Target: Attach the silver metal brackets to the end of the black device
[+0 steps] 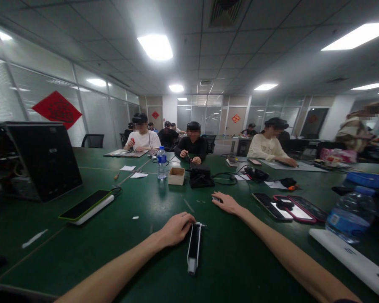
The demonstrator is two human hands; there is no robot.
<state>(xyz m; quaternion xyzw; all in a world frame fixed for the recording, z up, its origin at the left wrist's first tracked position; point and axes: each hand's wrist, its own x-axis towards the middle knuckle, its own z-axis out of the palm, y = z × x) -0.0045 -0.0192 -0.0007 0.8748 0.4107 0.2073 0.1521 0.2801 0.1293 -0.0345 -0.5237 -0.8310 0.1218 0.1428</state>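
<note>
The left hand [177, 229] is curled narrow around the far end of a slim black device [194, 248], which lies lengthwise on the green desk [227, 261] near its near edge. The right hand [227, 203] is laid flat and open, palm down, further in toward the middle of the desk, with its fingertips on a small dark part [216, 198]; what that part is cannot be told. Three phones [268, 206] are lined up just right of that hand, and a bottle [350, 214] is seen toward the right edge. Another phone [84, 205] is stacked on a white pack toward the left edge. A cardboard box [176, 176] is set further in, with people seated along the far edge.
</note>
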